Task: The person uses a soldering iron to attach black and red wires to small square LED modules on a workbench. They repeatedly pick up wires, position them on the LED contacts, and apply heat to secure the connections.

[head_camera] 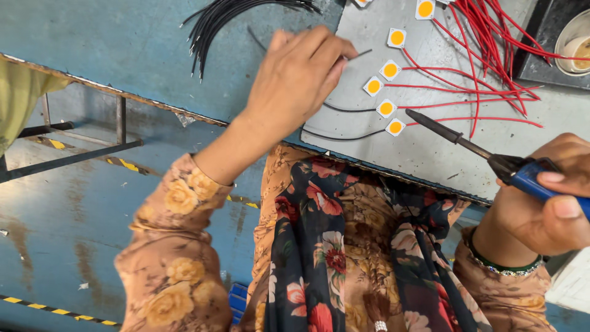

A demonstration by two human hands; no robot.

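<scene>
Fingers point(332, 52) of the left hand point(295, 80), upper centre of the frame: bunched together and pinched on a thin black wire point(359, 54) whose free end pokes out to the right of the fingertips.

Fingers point(562, 206) of the right hand point(547, 197), lower right of the frame: wrapped tight around the blue handle of a soldering iron point(485, 154).

Soldering iron: black collar, dark metal shaft slanting up and left, tip just beside the lowest chip of the row, not clearly touching it.

Grey metal work plate point(424, 154), centre to upper right: lies on the blue-painted bench point(123, 49).

Small square white chips with round yellow centres point(386, 108): set in a slanting row on the plate, from top centre down to mid-frame.

Thin red wires point(491, 55): fan from the chips to the upper right corner.

Two further black wires point(341, 136): run left from the lowest two chips, over the plate edge.

Bundle of loose black wires point(227, 18): top centre-left on the bench, above the left hand.

Round pale dish point(574, 40): upper right corner, on a dark tray.

Floral sleeves point(178, 246) and dark flowered scarf point(319, 246): lower half of the frame.
</scene>
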